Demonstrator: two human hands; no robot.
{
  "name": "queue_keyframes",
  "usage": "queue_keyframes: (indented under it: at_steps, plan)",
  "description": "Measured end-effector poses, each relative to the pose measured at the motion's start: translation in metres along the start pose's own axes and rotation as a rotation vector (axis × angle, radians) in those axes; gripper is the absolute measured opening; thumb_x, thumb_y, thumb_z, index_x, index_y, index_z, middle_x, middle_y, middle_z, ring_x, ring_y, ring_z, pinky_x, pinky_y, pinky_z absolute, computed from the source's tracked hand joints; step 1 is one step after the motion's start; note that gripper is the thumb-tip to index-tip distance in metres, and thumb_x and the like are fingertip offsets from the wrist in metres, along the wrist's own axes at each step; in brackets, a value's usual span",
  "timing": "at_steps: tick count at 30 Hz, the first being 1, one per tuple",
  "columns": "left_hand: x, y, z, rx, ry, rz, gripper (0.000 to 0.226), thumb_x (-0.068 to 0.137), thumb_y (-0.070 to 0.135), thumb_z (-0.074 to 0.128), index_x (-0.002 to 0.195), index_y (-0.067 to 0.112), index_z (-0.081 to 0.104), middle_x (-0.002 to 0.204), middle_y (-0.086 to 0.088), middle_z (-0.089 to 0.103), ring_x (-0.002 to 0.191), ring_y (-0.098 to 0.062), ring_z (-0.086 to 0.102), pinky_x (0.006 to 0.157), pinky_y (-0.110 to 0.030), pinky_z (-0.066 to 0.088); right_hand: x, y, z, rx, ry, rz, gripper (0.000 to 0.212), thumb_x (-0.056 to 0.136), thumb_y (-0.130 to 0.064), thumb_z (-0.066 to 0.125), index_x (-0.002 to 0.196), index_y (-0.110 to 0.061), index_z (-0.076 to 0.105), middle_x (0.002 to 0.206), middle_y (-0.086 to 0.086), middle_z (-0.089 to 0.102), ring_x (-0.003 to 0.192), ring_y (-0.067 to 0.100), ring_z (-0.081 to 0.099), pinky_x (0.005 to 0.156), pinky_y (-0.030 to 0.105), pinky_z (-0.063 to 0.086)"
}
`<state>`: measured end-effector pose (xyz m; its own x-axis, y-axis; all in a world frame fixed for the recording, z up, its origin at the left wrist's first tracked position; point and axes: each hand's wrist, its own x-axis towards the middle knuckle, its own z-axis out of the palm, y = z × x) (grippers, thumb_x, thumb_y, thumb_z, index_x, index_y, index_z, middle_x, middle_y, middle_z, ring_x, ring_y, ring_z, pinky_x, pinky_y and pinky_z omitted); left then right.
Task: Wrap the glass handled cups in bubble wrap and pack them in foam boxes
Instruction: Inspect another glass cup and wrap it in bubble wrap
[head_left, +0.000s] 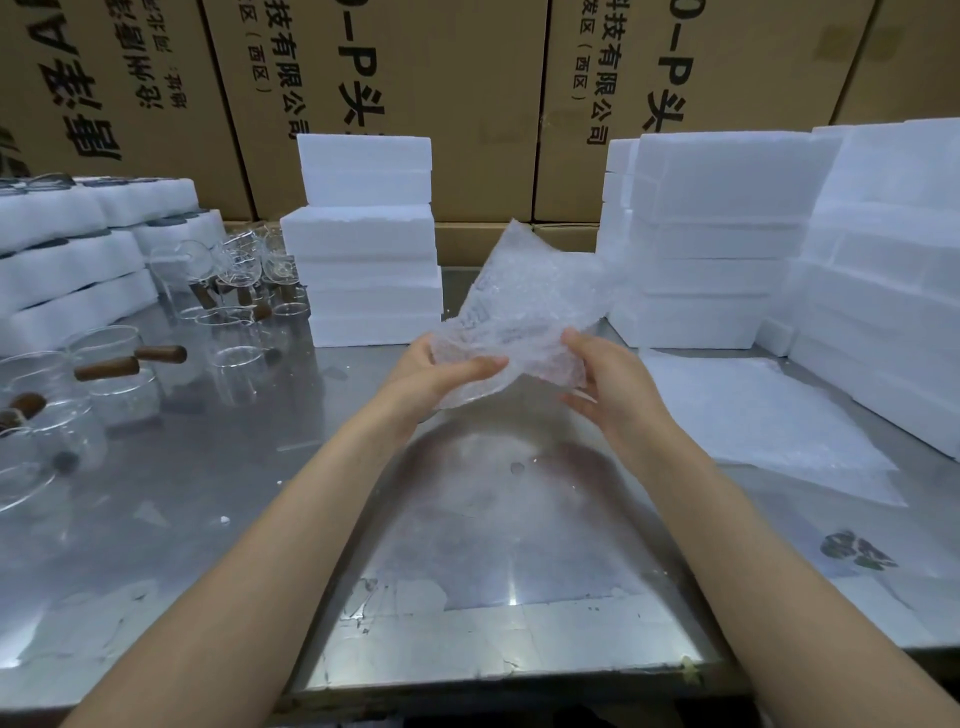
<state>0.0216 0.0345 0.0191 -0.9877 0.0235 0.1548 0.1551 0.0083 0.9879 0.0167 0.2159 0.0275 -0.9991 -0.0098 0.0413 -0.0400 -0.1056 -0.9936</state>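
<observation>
Above the middle of the steel table (467, 519), my left hand (436, 374) and my right hand (608, 379) hold a bundle of bubble wrap (524, 312) between them. My left thumb lies over its near edge and the right fingers curl round its right end. The free part of the sheet stands up behind my hands. Whether a cup is inside the wrap cannot be seen. Several glass cups with wooden handles (130, 364) stand at the left of the table.
Stacks of white foam boxes stand at the back centre (369, 244), back right (717, 234) and far right (883, 291). Foam trays (67, 260) are piled at the left. Flat bubble-wrap sheets (753, 415) lie at the right. Cardboard cartons (467, 78) wall off the back.
</observation>
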Motion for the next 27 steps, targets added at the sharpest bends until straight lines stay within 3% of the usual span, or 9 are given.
queue_keyframes:
  at_steps: [2, 4, 8, 11, 15, 17, 21, 25, 27]
  plan:
    - [0.0, -0.002, 0.0, 0.06, -0.047, 0.012, 0.047, 0.075, 0.013, 0.078, 0.119, 0.011, 0.061, 0.111, -0.001, 0.072, 0.1, -0.013, 0.068, 0.081, -0.019, 0.053, 0.003, 0.0, -0.006, 0.02, 0.102, -0.019, 0.019, 0.093, -0.018, 0.053, 0.076, -0.019, 0.062, 0.07, -0.008, 0.065, 0.061, 0.004, 0.061, 0.067, 0.024, 0.048]
    - [-0.001, -0.005, 0.001, 0.118, -0.072, 0.019, 0.05, 0.073, 0.013, 0.08, 0.119, 0.013, 0.06, 0.111, 0.0, 0.071, 0.099, -0.011, 0.069, 0.084, -0.02, 0.053, 0.003, -0.001, -0.01, 0.045, 0.137, -0.026, 0.018, 0.091, -0.016, 0.052, 0.076, -0.019, 0.062, 0.07, -0.008, 0.063, 0.058, 0.004, 0.059, 0.065, 0.022, 0.047]
    - [-0.001, -0.008, 0.003, 0.158, -0.087, 0.021, 0.059, 0.067, 0.018, 0.084, 0.12, 0.015, 0.06, 0.113, 0.001, 0.07, 0.105, -0.013, 0.067, 0.091, -0.026, 0.051, 0.001, -0.005, -0.008, 0.069, 0.019, 0.007, 0.02, 0.091, -0.021, 0.051, 0.094, -0.011, 0.068, 0.092, 0.003, 0.07, 0.081, 0.017, 0.065, 0.078, 0.031, 0.051]
    - [-0.002, -0.008, 0.002, 0.172, -0.111, 0.019, 0.066, 0.063, 0.021, 0.086, 0.122, 0.012, 0.059, 0.115, -0.002, 0.07, 0.108, -0.016, 0.065, 0.095, -0.03, 0.05, 0.0, -0.004, -0.004, 0.046, -0.033, 0.008, 0.024, 0.092, -0.012, 0.051, 0.108, -0.001, 0.066, 0.103, 0.014, 0.069, 0.096, 0.027, 0.067, 0.089, 0.038, 0.052]
    - [-0.002, -0.009, 0.005, 0.257, -0.149, 0.029, 0.062, 0.066, 0.014, 0.087, 0.119, 0.012, 0.055, 0.112, -0.003, 0.069, 0.096, -0.007, 0.067, 0.086, -0.023, 0.053, -0.002, -0.002, -0.008, -0.052, 0.052, -0.113, 0.009, 0.088, -0.013, 0.062, 0.084, -0.014, 0.07, 0.072, -0.003, 0.071, 0.065, 0.011, 0.068, 0.053, 0.02, 0.053]
    - [-0.004, -0.01, 0.008, 0.308, -0.188, 0.052, 0.056, 0.07, 0.01, 0.084, 0.116, 0.013, 0.054, 0.105, 0.002, 0.068, 0.085, 0.001, 0.066, 0.074, -0.013, 0.051, 0.001, 0.0, -0.011, -0.065, 0.137, -0.147, 0.014, 0.087, -0.013, 0.063, 0.077, -0.019, 0.07, 0.073, -0.004, 0.071, 0.07, 0.013, 0.066, 0.061, 0.027, 0.056]
    - [-0.004, -0.011, 0.012, 0.376, -0.216, 0.099, 0.057, 0.068, 0.016, 0.086, 0.116, 0.02, 0.055, 0.106, 0.005, 0.069, 0.091, -0.004, 0.067, 0.078, -0.013, 0.051, 0.004, 0.002, -0.009, -0.161, 0.224, -0.312, 0.016, 0.087, -0.007, 0.055, 0.075, 0.003, 0.058, 0.07, 0.007, 0.052, 0.068, 0.017, 0.044, 0.063, 0.031, 0.038]
    - [-0.004, -0.012, 0.012, 0.446, -0.222, 0.137, 0.058, 0.068, 0.023, 0.087, 0.116, 0.024, 0.055, 0.107, 0.01, 0.067, 0.094, -0.003, 0.065, 0.084, -0.016, 0.049, 0.0, 0.0, -0.006, -0.221, 0.123, -0.382, 0.026, 0.088, -0.008, 0.056, 0.069, -0.023, 0.064, 0.059, -0.016, 0.063, 0.053, -0.002, 0.056, 0.05, 0.015, 0.045]
    - [-0.002, -0.014, 0.012, 0.433, -0.235, 0.134, 0.063, 0.067, 0.021, 0.088, 0.121, 0.024, 0.054, 0.112, 0.009, 0.066, 0.1, -0.005, 0.064, 0.089, -0.021, 0.05, -0.002, 0.0, -0.002, -0.248, 0.033, -0.344, 0.03, 0.088, -0.005, 0.053, 0.072, -0.026, 0.066, 0.061, -0.019, 0.066, 0.055, -0.005, 0.059, 0.05, 0.012, 0.047]
